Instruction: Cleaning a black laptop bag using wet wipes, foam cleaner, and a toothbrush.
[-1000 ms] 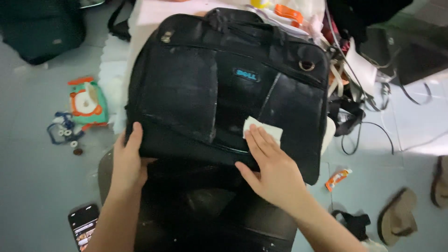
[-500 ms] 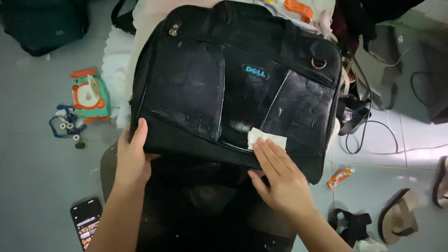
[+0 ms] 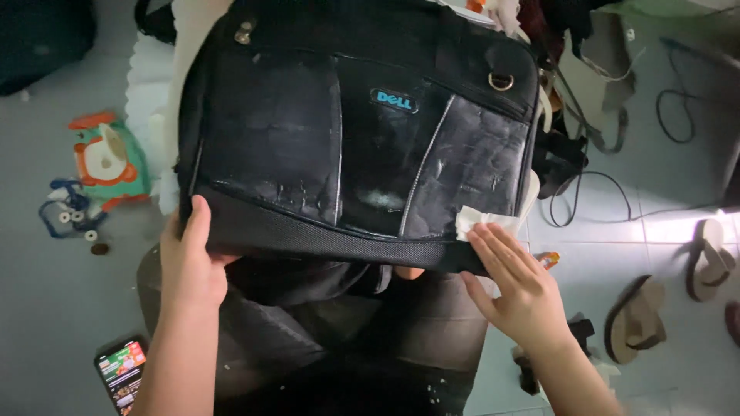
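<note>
A black laptop bag point(image 3: 354, 139) with a scuffed, shiny front rests across my lap. My left hand point(image 3: 189, 266) grips its lower left corner, thumb on the front. Flat fingers of my right hand point(image 3: 515, 285) press a white wipe point(image 3: 484, 223) against the bag's lower right corner. A pale smear shows on the middle panel. A metal ring point(image 3: 501, 80) sits at the bag's upper right.
On the grey floor at left lie a green and orange wipes pack point(image 3: 106, 158), a blue cord with small white parts point(image 3: 68, 208) and a lit phone point(image 3: 121, 371). Sandals point(image 3: 636, 320) and black cables point(image 3: 593, 192) lie at right.
My right hand has slid the wipe rightward, from the bag's middle panel to its lower right corner. The left hand keeps its hold; the view has shifted.
</note>
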